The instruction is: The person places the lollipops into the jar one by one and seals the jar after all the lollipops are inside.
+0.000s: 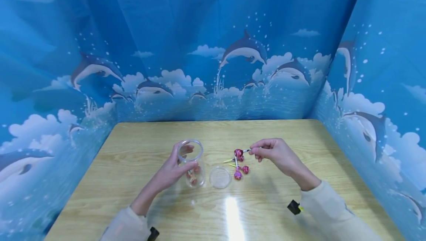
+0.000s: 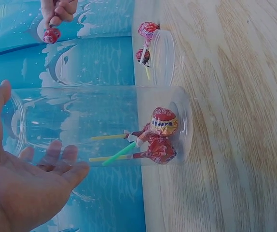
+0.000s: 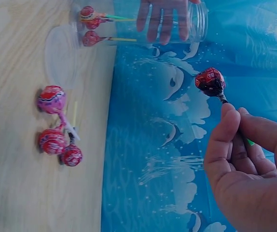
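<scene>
My left hand (image 1: 174, 170) grips a clear plastic jar (image 1: 200, 161) from its left side, near the uncovered rim. The jar stands upright on the table. Inside, a few red-wrapped lollipops (image 2: 163, 123) with yellow and green sticks lie at the bottom. To the right of the jar, my right hand (image 1: 279, 156) pinches a dark red lollipop (image 3: 210, 81) by its stick between thumb and forefinger, wrapped head outward. It hangs above the table in the right wrist view. Below it lie three more lollipops, among them a pink one (image 3: 51, 100) and a red one (image 3: 52, 141).
A clear round lid (image 1: 220, 177) lies flat on the table between the jar and the loose lollipops. The wooden table (image 1: 139, 141) is bounded at the back and sides by a blue curtain (image 1: 186, 48) with dolphins. Light glares on the front part of the tabletop.
</scene>
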The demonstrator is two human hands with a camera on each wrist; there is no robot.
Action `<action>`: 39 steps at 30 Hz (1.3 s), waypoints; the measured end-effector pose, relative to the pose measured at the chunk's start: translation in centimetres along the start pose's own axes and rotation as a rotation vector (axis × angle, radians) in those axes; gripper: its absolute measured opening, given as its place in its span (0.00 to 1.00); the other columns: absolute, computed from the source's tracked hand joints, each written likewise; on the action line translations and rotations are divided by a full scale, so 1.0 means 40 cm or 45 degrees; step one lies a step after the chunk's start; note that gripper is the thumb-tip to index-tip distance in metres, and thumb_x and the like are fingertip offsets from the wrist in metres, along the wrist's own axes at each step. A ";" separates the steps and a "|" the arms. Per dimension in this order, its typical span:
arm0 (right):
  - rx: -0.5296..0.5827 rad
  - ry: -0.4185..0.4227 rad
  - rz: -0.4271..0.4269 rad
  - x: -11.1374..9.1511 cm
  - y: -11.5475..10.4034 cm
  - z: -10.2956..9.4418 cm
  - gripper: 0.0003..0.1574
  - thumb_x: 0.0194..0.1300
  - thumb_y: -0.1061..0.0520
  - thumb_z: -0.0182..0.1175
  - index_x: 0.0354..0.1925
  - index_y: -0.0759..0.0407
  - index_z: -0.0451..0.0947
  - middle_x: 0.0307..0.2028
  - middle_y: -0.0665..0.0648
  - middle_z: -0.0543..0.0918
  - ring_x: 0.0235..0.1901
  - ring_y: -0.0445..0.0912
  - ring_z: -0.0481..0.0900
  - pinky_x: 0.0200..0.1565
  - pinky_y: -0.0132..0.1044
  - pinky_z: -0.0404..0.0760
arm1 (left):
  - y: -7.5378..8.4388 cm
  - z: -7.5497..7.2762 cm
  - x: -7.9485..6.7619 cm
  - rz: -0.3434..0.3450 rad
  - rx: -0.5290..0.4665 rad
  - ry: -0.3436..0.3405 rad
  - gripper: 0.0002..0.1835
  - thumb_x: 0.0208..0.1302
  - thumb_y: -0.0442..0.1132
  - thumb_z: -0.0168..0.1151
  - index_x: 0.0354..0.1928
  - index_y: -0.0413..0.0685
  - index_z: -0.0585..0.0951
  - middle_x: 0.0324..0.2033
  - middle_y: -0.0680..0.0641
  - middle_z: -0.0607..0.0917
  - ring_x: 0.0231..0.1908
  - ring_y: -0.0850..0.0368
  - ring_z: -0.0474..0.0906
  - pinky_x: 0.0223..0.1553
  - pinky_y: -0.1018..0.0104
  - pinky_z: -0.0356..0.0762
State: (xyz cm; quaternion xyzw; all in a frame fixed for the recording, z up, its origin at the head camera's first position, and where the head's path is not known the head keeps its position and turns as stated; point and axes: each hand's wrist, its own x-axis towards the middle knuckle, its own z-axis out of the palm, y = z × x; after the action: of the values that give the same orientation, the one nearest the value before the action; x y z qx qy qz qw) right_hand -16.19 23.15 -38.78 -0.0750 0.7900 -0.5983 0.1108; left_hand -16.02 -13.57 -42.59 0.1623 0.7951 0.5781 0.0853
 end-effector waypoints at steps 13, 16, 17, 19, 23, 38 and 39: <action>-0.019 -0.001 -0.078 0.024 -0.066 0.013 0.17 0.72 0.55 0.67 0.49 0.68 0.86 0.35 0.58 0.87 0.33 0.48 0.83 0.45 0.39 0.84 | 0.012 0.003 -0.005 -0.026 0.033 0.015 0.42 0.68 0.45 0.69 0.77 0.51 0.55 0.70 0.36 0.71 0.69 0.32 0.67 0.69 0.34 0.63; -0.018 -0.014 -0.087 0.031 -0.081 0.021 0.16 0.72 0.54 0.67 0.49 0.66 0.86 0.36 0.58 0.87 0.34 0.49 0.83 0.47 0.41 0.84 | 0.013 0.004 -0.005 -0.022 0.031 0.017 0.42 0.68 0.45 0.69 0.77 0.51 0.56 0.70 0.36 0.71 0.70 0.32 0.66 0.69 0.34 0.61; -0.010 -0.019 -0.091 0.034 -0.086 0.025 0.16 0.72 0.54 0.67 0.49 0.65 0.86 0.36 0.58 0.87 0.35 0.49 0.83 0.48 0.41 0.84 | 0.014 0.004 -0.005 -0.018 0.029 0.016 0.42 0.68 0.45 0.69 0.77 0.51 0.56 0.70 0.36 0.71 0.70 0.32 0.66 0.70 0.34 0.61; 0.010 -0.028 -0.102 0.041 -0.097 0.034 0.16 0.72 0.55 0.67 0.50 0.65 0.86 0.37 0.59 0.87 0.35 0.49 0.83 0.47 0.42 0.84 | 0.014 0.004 -0.006 -0.014 0.030 0.014 0.42 0.68 0.45 0.69 0.77 0.50 0.56 0.70 0.35 0.70 0.70 0.33 0.66 0.70 0.33 0.61; 0.087 -0.050 -0.123 0.055 -0.116 0.055 0.15 0.71 0.57 0.67 0.50 0.67 0.86 0.36 0.58 0.87 0.34 0.48 0.83 0.47 0.41 0.85 | 0.012 0.003 -0.007 -0.023 0.039 0.017 0.43 0.68 0.45 0.69 0.77 0.51 0.55 0.71 0.35 0.70 0.70 0.33 0.66 0.69 0.33 0.62; 0.224 -0.129 -0.172 0.110 -0.150 0.138 0.15 0.71 0.61 0.66 0.51 0.69 0.85 0.41 0.59 0.89 0.34 0.45 0.84 0.42 0.38 0.85 | 0.012 0.005 -0.006 -0.073 0.048 0.027 0.42 0.68 0.49 0.69 0.77 0.56 0.56 0.71 0.39 0.71 0.70 0.34 0.66 0.68 0.31 0.62; 0.226 -0.131 -0.176 0.113 -0.153 0.143 0.15 0.71 0.61 0.66 0.51 0.69 0.85 0.41 0.60 0.89 0.34 0.46 0.84 0.41 0.38 0.85 | 0.013 0.005 -0.006 -0.075 0.048 0.026 0.42 0.68 0.50 0.69 0.77 0.57 0.56 0.71 0.39 0.71 0.70 0.34 0.66 0.68 0.30 0.61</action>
State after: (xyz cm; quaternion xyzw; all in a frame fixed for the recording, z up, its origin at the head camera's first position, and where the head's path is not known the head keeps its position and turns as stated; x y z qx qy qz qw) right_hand -19.10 15.05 -34.78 -0.1496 0.7202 -0.6675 0.1159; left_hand -15.65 -13.32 -42.16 0.1345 0.8110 0.5620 0.0912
